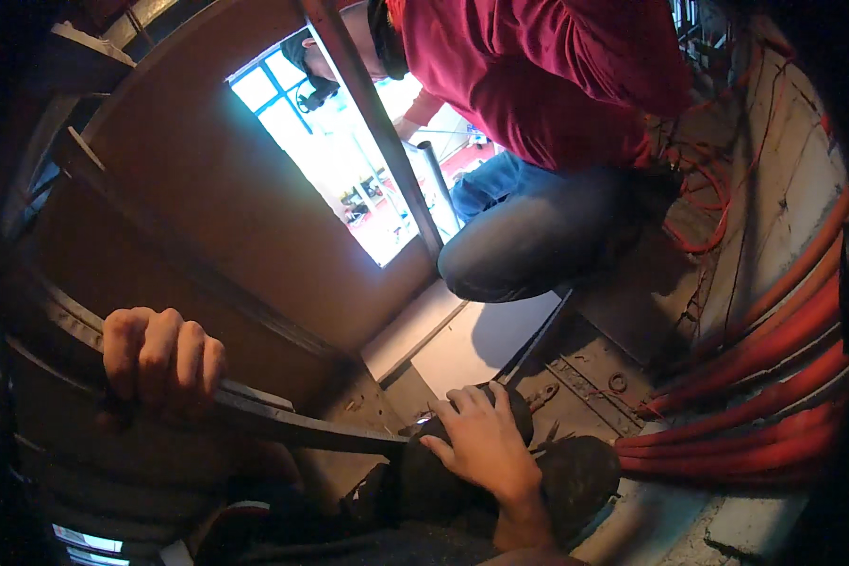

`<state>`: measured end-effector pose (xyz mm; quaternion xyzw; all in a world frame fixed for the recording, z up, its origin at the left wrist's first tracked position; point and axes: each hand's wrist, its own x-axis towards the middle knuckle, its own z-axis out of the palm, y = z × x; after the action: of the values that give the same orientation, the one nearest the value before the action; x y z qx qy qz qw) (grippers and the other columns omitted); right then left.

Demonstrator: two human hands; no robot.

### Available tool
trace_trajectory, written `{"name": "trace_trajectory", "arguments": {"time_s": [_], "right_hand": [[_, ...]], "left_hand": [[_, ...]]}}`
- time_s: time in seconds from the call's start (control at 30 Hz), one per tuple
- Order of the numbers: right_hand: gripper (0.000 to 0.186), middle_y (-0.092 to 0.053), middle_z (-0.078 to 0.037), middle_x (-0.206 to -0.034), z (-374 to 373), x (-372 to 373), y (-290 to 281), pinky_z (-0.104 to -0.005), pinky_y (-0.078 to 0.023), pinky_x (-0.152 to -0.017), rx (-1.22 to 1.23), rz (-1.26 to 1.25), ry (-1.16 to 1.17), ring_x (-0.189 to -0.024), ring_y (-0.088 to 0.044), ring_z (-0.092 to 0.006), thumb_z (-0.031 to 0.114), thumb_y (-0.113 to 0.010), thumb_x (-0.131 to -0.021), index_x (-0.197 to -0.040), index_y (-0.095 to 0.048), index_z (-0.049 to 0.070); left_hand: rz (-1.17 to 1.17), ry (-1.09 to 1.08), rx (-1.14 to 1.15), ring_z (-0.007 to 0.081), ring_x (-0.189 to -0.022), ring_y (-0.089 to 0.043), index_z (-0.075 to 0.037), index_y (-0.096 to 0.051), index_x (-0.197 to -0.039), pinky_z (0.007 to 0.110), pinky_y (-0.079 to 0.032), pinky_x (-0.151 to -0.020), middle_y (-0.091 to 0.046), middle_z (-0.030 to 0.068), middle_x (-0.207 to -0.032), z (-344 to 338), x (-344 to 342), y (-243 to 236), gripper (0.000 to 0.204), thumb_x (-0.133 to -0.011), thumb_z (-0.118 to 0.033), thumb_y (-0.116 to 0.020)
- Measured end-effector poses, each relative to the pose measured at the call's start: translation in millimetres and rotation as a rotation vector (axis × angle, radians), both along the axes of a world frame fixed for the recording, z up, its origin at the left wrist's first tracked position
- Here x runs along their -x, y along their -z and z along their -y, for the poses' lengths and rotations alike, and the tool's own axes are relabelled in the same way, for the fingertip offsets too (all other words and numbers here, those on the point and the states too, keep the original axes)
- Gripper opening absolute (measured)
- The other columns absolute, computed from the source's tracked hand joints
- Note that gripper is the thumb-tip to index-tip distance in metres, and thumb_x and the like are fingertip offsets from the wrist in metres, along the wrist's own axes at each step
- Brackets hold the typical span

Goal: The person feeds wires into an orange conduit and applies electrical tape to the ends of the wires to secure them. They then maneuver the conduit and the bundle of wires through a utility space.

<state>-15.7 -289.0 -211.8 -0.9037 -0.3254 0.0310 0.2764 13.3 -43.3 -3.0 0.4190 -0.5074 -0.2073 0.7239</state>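
Observation:
My left hand (163, 358) is closed round a long metal bar (302, 424) that runs across the lower left of the head view. My right hand (472, 439) rests palm down with spread fingers on my dark-clothed knee (415, 481), close to the bar's right end. Beyond it, white boards (472, 344) lie on the dusty floor, with what looks like a pair of pliers (542, 396) nearby.
A person (528, 66) in a red top crouches close ahead, beside an upright metal post (377, 123) and a bright opening (264, 94). Thick red conduits (745, 434) run along the right, with loose red cables (698, 217) above. A brown panel (179, 170) stands at the left.

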Motion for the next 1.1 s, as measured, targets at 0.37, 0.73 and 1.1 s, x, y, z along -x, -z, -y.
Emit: {"name": "trace_trajectory", "arguments": {"time_s": [0.37,0.73,1.1], "right_hand": [[0.043,-0.057,-0.013,-0.112,-1,-1,-1,-0.0476,-0.026,-0.103,-0.004,0.001,0.003,-0.113,-0.049,-0.0269,0.038,-0.060,-0.083,-0.112,-0.058,0.006],[0.040,-0.058,-0.012,-0.106,2,0,4,-0.0470,-0.028,-0.102,-0.018,0.041,-0.009,-0.109,-0.050,-0.0264,0.037,-0.063,-0.082,-0.107,-0.060,0.007],[0.042,-0.058,-0.012,-0.106,1,4,6,-0.0476,-0.028,-0.102,-0.039,0.049,-0.011,-0.110,-0.050,-0.0271,0.037,-0.062,-0.082,-0.110,-0.059,0.006]], "left_hand": [[0.027,-0.019,-0.048,0.0146,-0.044,-0.050,-0.010,-0.052,-0.080,0.030,-0.042,-0.044,-0.054,0.0040,-0.060,-6,-1,0,0.015,-0.083,-0.011,-0.067],[0.099,-0.055,-0.089,0.0153,-0.047,-0.051,-0.012,-0.054,-0.080,0.031,-0.044,-0.048,-0.055,0.0020,-0.062,-10,0,-3,0.011,-0.085,-0.013,-0.064],[0.118,-0.123,-0.120,0.0159,-0.049,-0.053,-0.015,-0.056,-0.080,0.033,-0.046,-0.052,-0.057,0.0000,-0.063,-4,1,-2,0.008,-0.087,-0.014,-0.061]]}}
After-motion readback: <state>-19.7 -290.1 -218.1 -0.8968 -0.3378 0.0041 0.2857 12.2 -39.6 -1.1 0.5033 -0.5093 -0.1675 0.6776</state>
